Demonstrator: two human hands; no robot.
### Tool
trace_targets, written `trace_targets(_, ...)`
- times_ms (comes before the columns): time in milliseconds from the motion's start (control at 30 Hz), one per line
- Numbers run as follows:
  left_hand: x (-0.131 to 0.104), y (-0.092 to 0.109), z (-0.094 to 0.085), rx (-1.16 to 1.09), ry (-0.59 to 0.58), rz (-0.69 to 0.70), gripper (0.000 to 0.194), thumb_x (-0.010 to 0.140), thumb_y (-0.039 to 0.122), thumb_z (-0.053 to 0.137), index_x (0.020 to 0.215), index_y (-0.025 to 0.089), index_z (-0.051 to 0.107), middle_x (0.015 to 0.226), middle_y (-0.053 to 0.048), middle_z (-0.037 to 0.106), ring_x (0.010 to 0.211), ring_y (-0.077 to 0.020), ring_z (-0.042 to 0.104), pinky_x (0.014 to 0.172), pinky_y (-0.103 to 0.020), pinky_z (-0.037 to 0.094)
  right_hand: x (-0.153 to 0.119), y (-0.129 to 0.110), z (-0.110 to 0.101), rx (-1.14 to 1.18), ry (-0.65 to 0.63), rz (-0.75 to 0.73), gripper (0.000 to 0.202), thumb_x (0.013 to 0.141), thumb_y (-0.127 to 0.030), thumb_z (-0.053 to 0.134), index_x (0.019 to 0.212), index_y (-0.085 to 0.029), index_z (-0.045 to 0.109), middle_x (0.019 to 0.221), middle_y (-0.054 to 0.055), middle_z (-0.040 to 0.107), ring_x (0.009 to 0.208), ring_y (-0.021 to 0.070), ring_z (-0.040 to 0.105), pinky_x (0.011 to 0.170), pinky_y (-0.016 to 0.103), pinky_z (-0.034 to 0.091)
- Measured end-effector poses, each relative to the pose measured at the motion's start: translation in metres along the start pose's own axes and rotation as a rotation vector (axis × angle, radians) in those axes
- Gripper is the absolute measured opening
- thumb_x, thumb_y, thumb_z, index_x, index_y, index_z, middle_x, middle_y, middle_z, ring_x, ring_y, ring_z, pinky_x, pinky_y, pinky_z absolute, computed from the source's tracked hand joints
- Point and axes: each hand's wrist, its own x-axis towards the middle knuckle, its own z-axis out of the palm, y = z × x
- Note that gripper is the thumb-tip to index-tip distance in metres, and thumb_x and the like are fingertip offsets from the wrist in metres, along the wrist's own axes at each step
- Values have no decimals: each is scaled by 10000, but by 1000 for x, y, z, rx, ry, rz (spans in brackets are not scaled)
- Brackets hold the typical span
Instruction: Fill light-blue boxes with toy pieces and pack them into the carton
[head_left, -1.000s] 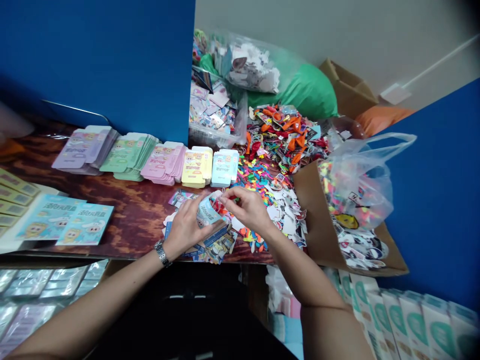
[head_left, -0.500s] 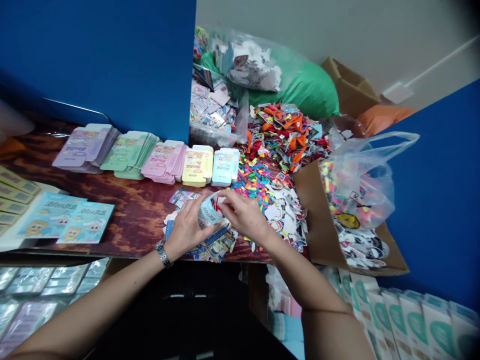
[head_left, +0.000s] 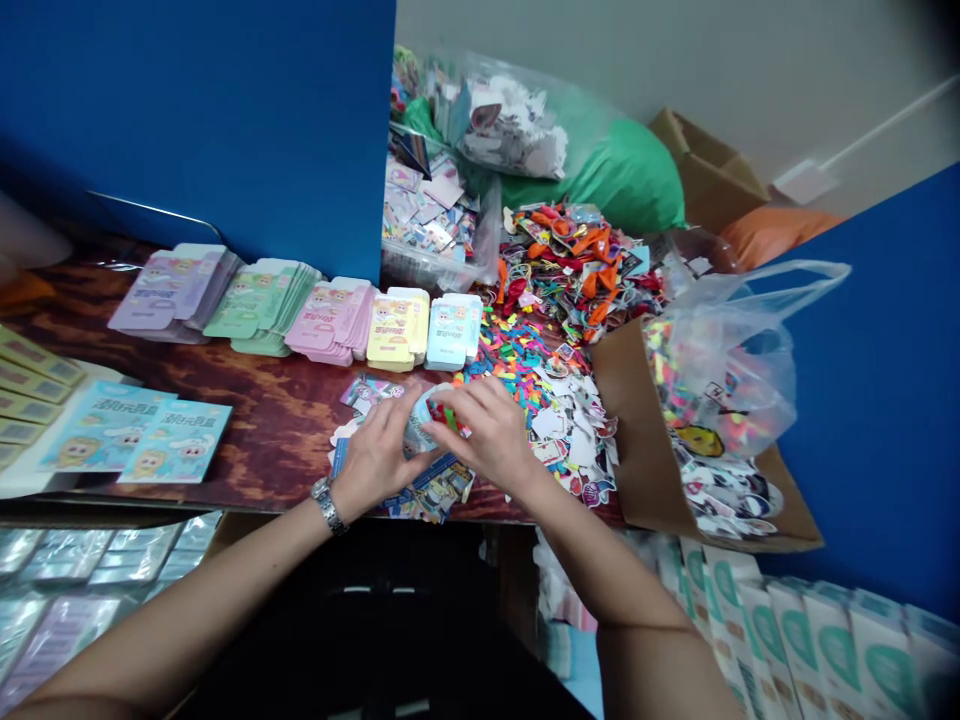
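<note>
Wrapped in my left hand [head_left: 375, 452] is a small light blue printed box [head_left: 417, 432], its mouth facing my right hand. My right hand [head_left: 493, 436] has its fingers pinched at that mouth, on small red and green trinkets [head_left: 442, 413] whose exact kind I cannot make out. Below both hands lie colourful printed cards [head_left: 442, 490], partly covered by the hands. Just beyond sits a stack of flat light blue boxes [head_left: 454, 330], with a yellow stack [head_left: 397, 328] beside it.
Pink, green and purple box stacks [head_left: 169, 290] continue leftwards. Loose colourful pieces [head_left: 517, 350] and white cut-out stickers [head_left: 574, 430] spread to the right, against a cardboard box [head_left: 637, 440]. Two blue packets [head_left: 176, 442] lie at the left. Blue panels [head_left: 225, 120] stand behind.
My right hand has come down onto the box's mouth; red and green trinkets now show at its fingertips, where a bit of red showed before. My left hand keeps holding the box.
</note>
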Motion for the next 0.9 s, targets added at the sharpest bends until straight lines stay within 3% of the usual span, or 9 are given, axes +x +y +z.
trace_targets(167,-2,0,0,43,0,34,783,870,385,632,1523,253,221,1358,-122,547,1195,-284,557,1011,-454,493,1,-7,8,-82,-14,-12,187,977,-267,506,928,-226,682,871,64,709,824,201,610,776,341,479)
trace_targets(333,-2,1,1,-22,1,-24,771,860,446,647,1505,247,276,1409,-116,516,1239,-272,541,1049,-432,472,0,0,7,214,27,39,168,985,-202,491,1045,-218,647,1031,53,725,945,158,672,860,279,522)
trace_targets(500,-1,2,1,-89,5,-51,777,845,450,670,1497,251,297,1421,-113,509,1261,-262,531,1069,-416,456,0,2,2,366,77,172,144,962,-196,528,1041,-234,643,976,31,711,904,154,673,798,284,545)
trace_targets(600,-2,1,1,-85,11,-31,779,844,441,673,1496,241,296,1414,-117,513,1251,-257,538,1063,-406,460,1,1,0,329,69,112,143,958,-176,519,1009,-229,642,968,40,702,922,159,658,818,295,538)
trace_targets(767,-3,-1,2,-13,34,13,759,862,431,649,1497,228,286,1390,-131,525,1226,-265,546,1042,-421,472,4,-1,3,258,-31,59,213,955,-234,558,1163,-209,601,1082,70,697,941,161,669,816,277,542)
trace_targets(900,-4,-3,2,9,56,34,765,861,409,652,1501,219,280,1381,-133,531,1225,-268,548,1032,-421,480,5,0,6,244,-25,36,224,959,-184,533,1177,-195,582,1059,65,706,924,154,673,797,265,540)
